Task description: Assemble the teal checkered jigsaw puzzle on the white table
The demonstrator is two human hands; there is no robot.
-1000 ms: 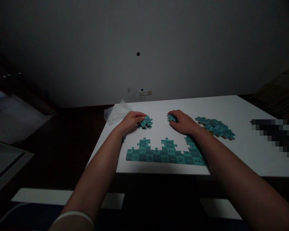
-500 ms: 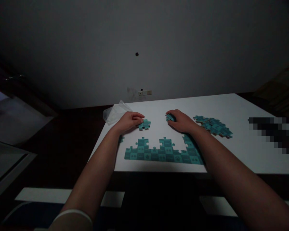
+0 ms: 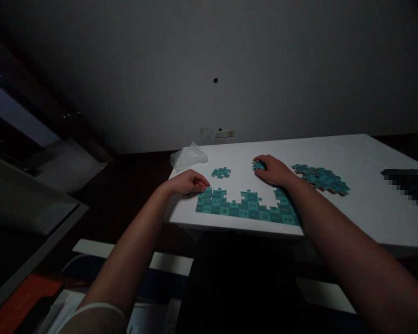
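Observation:
A partly joined teal jigsaw (image 3: pixel 245 209) lies along the near edge of the white table (image 3: pixel 362 204). My left hand (image 3: pixel 187 182) rests at its upper left corner, fingers curled and pressed on a piece there. A small joined cluster of teal pieces (image 3: pixel 221 173) lies alone just beyond that hand. My right hand (image 3: pixel 273 170) lies palm down further back, fingers closed over a teal piece (image 3: pixel 258 164); its forearm covers the jigsaw's right end.
A heap of loose teal pieces (image 3: pixel 321 178) lies right of my right hand. A crumpled clear plastic bag (image 3: pixel 189 156) sits at the table's far left corner. A blurred dark object (image 3: pixel 409 183) lies at the right edge. Dark floor surrounds the table.
My left hand has let go of the small cluster and come back to the jigsaw's upper left corner. My right hand has stayed on its piece. The view has swung left.

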